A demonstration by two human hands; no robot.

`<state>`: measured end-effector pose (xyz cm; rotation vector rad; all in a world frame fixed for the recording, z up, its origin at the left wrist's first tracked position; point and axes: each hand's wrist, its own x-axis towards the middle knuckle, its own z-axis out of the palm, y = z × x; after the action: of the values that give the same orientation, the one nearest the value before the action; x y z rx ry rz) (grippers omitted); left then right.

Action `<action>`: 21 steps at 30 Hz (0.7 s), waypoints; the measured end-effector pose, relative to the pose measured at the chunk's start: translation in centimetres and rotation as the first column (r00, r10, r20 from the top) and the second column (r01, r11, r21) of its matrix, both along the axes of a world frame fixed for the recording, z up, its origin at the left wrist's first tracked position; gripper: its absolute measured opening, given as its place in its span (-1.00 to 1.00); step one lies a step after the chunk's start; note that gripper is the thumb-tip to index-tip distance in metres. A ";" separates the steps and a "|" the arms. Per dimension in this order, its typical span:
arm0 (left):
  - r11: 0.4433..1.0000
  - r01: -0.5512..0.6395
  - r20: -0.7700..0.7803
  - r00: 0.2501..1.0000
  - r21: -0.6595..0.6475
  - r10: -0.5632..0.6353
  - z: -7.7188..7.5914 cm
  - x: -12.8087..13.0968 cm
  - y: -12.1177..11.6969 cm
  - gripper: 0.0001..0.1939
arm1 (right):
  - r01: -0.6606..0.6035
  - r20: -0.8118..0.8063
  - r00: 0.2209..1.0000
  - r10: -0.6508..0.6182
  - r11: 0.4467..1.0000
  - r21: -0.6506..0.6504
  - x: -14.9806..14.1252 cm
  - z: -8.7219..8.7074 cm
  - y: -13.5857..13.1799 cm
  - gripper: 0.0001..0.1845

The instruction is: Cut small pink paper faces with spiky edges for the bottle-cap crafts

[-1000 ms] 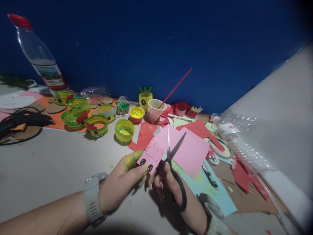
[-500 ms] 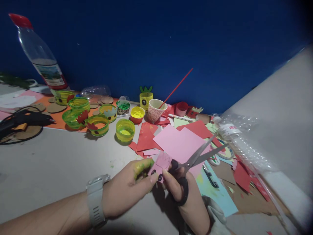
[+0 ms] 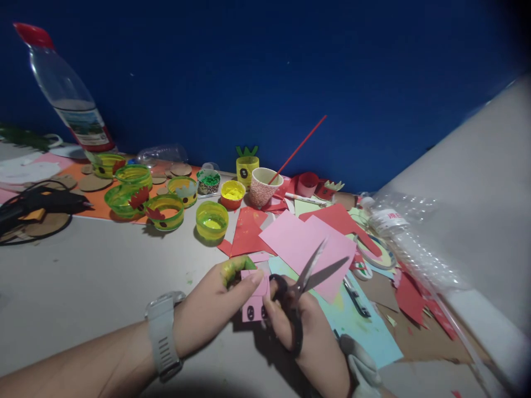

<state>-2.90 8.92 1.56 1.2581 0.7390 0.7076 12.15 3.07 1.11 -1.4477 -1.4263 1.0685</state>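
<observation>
My left hand (image 3: pixel 218 301), with green and yellow paint on its fingers, pinches a small pink paper piece (image 3: pixel 256 301) between thumb and fingers. Two black oval eye shapes show near the paper's lower edge, and faint lines mark its upper part. Black-handled scissors (image 3: pixel 295 293) hang on the thumb and fingers of my right hand (image 3: pixel 309 331), their blades parted and pointing up and right, away from the paper. My right thumb touches the paper's right edge, partly hiding one eye shape. Larger pink sheets (image 3: pixel 307 237) lie just beyond the hands.
Several green-yellow painted cups (image 3: pixel 211 221) stand at the left and centre. A paper cup (image 3: pixel 264 188) holds a red stick. A black glue gun (image 3: pixel 45 204) lies at far left, a tall bottle (image 3: pixel 78 105) behind it. Paper scraps and clear plastic bottles (image 3: pixel 415 243) cover the right.
Both hands have shifted slightly left. The pink paper piece has turned more upright, its eye shapes now level. The scissors have moved left and lower with my right hand, blades tilting further upward.
</observation>
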 end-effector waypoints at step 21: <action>0.914 -0.358 -0.045 0.927 0.191 0.373 -0.1 -0.2 -0.3 -0.74 | -0.431 -0.203 0.897 0.392 0.876 -0.214 1.3 1.2 0.2 -0.43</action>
<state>-3.08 8.64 1.48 1.3315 1.0117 1.0533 13.47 3.28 2.35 -1.2203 -1.5690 1.6491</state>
